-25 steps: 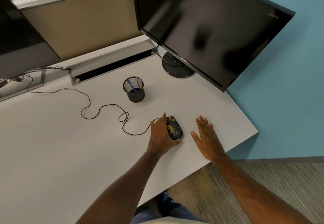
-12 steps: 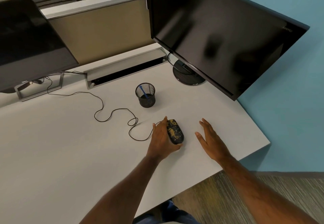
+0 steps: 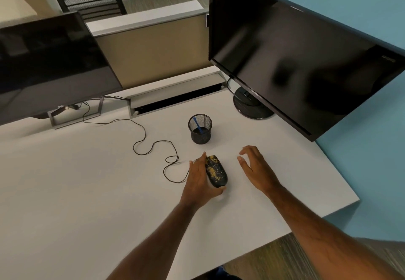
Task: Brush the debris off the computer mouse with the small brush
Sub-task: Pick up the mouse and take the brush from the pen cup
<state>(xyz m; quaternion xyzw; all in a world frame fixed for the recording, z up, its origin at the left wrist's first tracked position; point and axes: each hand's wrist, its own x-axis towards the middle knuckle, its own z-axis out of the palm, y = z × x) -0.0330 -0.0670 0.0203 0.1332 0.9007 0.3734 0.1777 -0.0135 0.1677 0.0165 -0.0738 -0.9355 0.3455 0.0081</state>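
The fingers [image 3: 198,165] of the left hand [image 3: 200,183] curl along the left side of the computer mouse [image 3: 215,171], with the thumb hooked round its near end, so the hand grips it from the side. The mouse is black, its top speckled with yellow debris [image 3: 213,171], and it lies on the white table [image 3: 76,192] near the table's right part, its nose pointing toward 11 o'clock. The right hand [image 3: 255,170] sits at 3 o'clock from the mouse, just beside it but apart from it, holding nothing; its fingers are loosely bent and spread, thumb apart from the rest. Whether it touches the table or floats above it cannot be told.

At 12 o'clock from the mouse, near it, stands a black mesh cup [image 3: 200,129], upright, with the small brush [image 3: 198,126] leaning inside it, only its blue handle showing. The mouse cable [image 3: 151,146] runs from the mouse's nose toward 9 o'clock, loops across the table and heads to 10 o'clock under the left monitor [image 3: 48,69]. A grey cable tray [image 3: 177,93] lies along the table's far edge at 12 o'clock. The right monitor [image 3: 306,64], dark, stands on its round base at 1 o'clock.
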